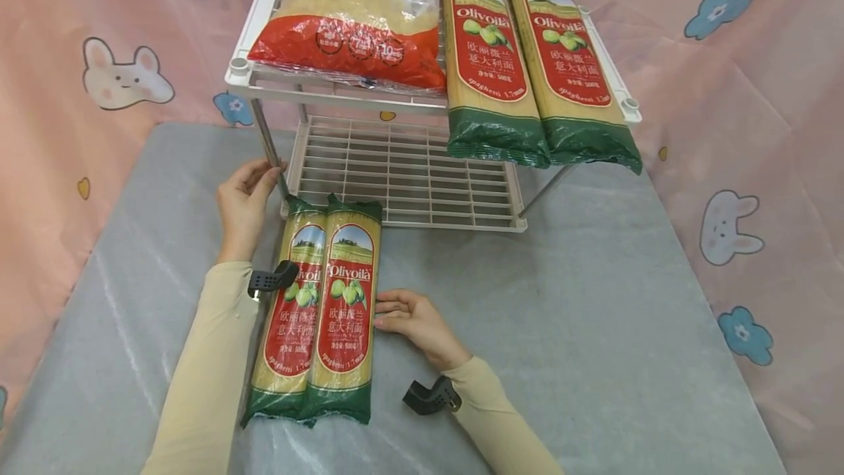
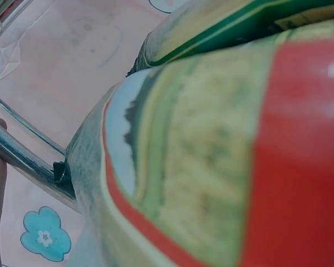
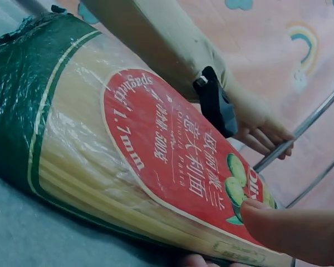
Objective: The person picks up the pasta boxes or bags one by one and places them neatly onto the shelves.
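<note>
Two Olivoilà spaghetti packets (image 1: 331,306) overlap on the grey tabletop (image 1: 560,328), likely slick and brittle, best grasped mid-length, the right hand (image 1: 420,325) loosely extended against one edge, the left hand (image 1: 244,202) gripping a rack post (image 1: 267,133).

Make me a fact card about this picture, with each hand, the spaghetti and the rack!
Left hand: gripping a metal post of the white rack
Right hand: beside the right-hand spaghetti pack on the table
Table spaghetti: that pack, partly covering a left-hand spaghetti pack
Rack top: two more spaghetti packs, red bag
Backdrop: pink cloth with bunnies
</note>
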Tool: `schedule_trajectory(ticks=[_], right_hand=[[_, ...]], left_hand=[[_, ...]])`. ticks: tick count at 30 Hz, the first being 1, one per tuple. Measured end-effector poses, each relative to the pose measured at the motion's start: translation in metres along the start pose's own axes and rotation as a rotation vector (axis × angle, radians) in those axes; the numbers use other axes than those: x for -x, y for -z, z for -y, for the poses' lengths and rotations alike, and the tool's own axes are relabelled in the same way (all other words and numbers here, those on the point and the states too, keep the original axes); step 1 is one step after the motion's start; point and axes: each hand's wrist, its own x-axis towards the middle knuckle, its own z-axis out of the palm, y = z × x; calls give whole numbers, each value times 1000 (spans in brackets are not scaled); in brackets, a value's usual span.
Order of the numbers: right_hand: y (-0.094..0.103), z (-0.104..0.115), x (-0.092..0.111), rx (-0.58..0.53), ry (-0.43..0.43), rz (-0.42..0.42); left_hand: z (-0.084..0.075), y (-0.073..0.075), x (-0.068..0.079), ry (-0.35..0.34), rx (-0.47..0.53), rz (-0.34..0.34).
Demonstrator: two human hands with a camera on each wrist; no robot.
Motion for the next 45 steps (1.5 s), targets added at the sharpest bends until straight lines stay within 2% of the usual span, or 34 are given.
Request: schedule_trajectory(ticks=[9,14,22,26,30,37,45], right_hand=[[-12,-3,-3,31,-4,-57],[-16,-3,-4,-8,-12,-73],[-17,-2,-3,8,-28,-33],[-19,-3,0,32,-44,19],[-20,-5,1,-13,-51,57],[-21,-8,1,-104,-63,5],[-21,-8,1,-106,-57,-36]], left_hand=[[0,1,0,3,-5,-2],[0,1,0,5,0,-1],[2,0,1,-2,2,1],[2,-1,0,-4,7,-3],[0,0,1,-7,28,-7],[1,0,1,-2,34,-2],[1,-1,0,4,46,-11]])
